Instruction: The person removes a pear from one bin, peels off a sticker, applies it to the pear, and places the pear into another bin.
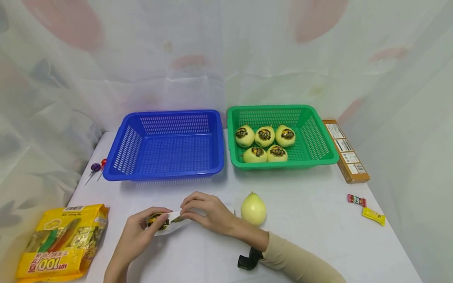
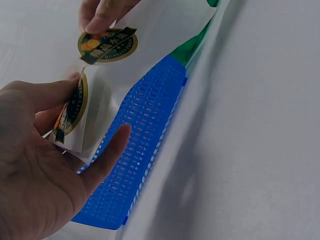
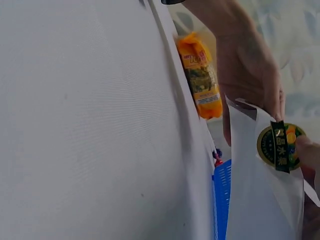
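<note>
A white backing strip (image 1: 172, 228) with round black-and-gold fruit stickers runs between the two hands above the table. My left hand (image 1: 136, 234) pinches one end, where the strip is folded over, between thumb and fingers. At a round sticker (image 2: 110, 46) farther along, the fingertips of my right hand (image 1: 211, 214) pinch the edge; in the right wrist view this sticker (image 3: 272, 146) lies mostly flat on the strip. A pale green pear (image 1: 253, 210) without a visible sticker stands just right of the right hand. Several stickered pears (image 1: 264, 136) sit in the green basket (image 1: 283, 164).
A blue basket (image 1: 164, 175) stands back left. Two lollipops (image 1: 95, 167) and a yellow candy bag (image 1: 60, 243) lie at the left. A brown box (image 1: 346, 153) and two small wrapped candies (image 1: 373, 216) are at the right. A black object (image 1: 249, 260) shows under the right forearm.
</note>
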`<state>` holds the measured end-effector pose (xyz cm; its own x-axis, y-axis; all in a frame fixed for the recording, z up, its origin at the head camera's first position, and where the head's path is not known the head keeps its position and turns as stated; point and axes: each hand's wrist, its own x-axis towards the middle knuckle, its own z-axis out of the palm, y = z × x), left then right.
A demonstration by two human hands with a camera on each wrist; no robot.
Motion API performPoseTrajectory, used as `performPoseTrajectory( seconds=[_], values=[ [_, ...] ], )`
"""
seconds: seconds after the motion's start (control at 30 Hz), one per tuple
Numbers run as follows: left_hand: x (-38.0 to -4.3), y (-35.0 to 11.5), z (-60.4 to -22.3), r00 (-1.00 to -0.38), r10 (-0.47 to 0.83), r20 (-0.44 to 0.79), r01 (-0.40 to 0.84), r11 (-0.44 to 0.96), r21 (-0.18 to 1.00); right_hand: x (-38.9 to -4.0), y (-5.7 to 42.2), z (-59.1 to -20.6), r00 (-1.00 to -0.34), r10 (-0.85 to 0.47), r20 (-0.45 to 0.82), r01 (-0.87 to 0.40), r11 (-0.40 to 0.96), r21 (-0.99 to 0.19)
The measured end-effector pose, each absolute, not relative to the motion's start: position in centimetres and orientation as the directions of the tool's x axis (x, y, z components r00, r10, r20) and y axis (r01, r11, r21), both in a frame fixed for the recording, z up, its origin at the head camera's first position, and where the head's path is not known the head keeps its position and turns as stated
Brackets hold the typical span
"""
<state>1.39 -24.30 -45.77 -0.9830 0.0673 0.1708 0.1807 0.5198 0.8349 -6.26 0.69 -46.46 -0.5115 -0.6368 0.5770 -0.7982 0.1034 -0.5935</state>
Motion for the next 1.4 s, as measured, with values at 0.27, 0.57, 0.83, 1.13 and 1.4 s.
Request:
performPoseTrajectory(
  seconds=[0.27,0.57,0.83,1.13,1.4],
  values=[
    [1.1,-24.8,-45.6,-0.992,0.011,0.122,0.113,0.474,0.873,-5.5,2.1,-45.5,-0.472,-0.619,0.628,-0.783,-0.033,-0.621],
    [0.6,-26.1,-45.6,-0.996,-0.010,0.093,0.059,0.702,0.710,-5.3,9.8,-43.8,-0.731,-0.532,0.428,-0.520,0.029,-0.853],
    [-0.5,-25.6,-44.2,-0.987,0.151,0.056,0.157,0.820,0.551,-5.9,18.1,-43.5,-0.871,-0.473,0.133,-0.318,0.337,-0.886],
    [-2.7,-17.7,-42.8,-0.853,0.462,0.241,0.516,0.683,0.517,-5.6,19.0,-44.2,-0.831,-0.556,0.021,-0.277,0.380,-0.882],
    [-5.0,-10.3,-45.0,-0.736,0.661,0.145,0.544,0.451,0.707,-5.1,18.5,-44.9,-0.851,-0.513,0.114,-0.368,0.426,-0.827]
  ],
)
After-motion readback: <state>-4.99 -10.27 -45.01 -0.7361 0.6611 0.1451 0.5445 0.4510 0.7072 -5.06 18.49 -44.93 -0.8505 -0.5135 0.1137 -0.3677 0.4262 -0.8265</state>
